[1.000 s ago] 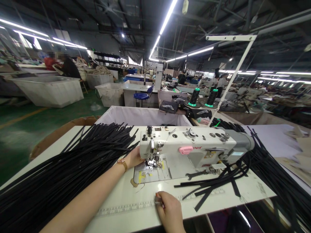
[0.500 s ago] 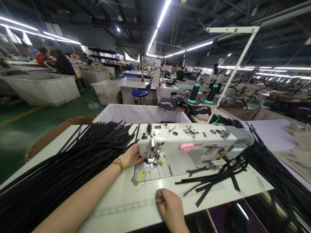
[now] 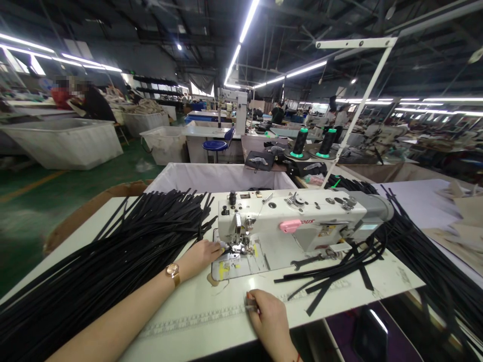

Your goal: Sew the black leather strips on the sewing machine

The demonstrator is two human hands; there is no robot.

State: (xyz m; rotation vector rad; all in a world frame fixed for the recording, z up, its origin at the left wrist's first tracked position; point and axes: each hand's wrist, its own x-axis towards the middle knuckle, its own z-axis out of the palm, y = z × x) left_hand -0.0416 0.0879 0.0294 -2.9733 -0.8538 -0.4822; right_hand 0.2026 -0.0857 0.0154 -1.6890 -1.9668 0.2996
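Note:
My left hand (image 3: pixel 202 254), with a watch (image 3: pixel 172 271) on its wrist, is at the left side of the presser foot (image 3: pixel 239 249) of a white sewing machine (image 3: pixel 260 213). Its fingers are pressed together; what they pinch is too small to make out. My right hand (image 3: pixel 269 314) is closed around a small grey metal tool (image 3: pixel 250 302), mostly hidden in the palm, above the table's front edge. Beneath it runs a ruler scale (image 3: pixel 196 320) on the tabletop. A large bundle of black straps (image 3: pixel 113 251) lies to the left of my left hand.
More black straps (image 3: pixel 332 276) lie under the machine's right end, near a wrench (image 3: pixel 305 262). Two black thread cones (image 3: pixel 300 143) stand behind. A large pale bin (image 3: pixel 222 176) sits beyond the table. A phone (image 3: pixel 372 334) lies below the table at the right.
My left hand has come slightly toward me and down from behind the needle area, its watch face turning into view. My right hand has hardly moved.

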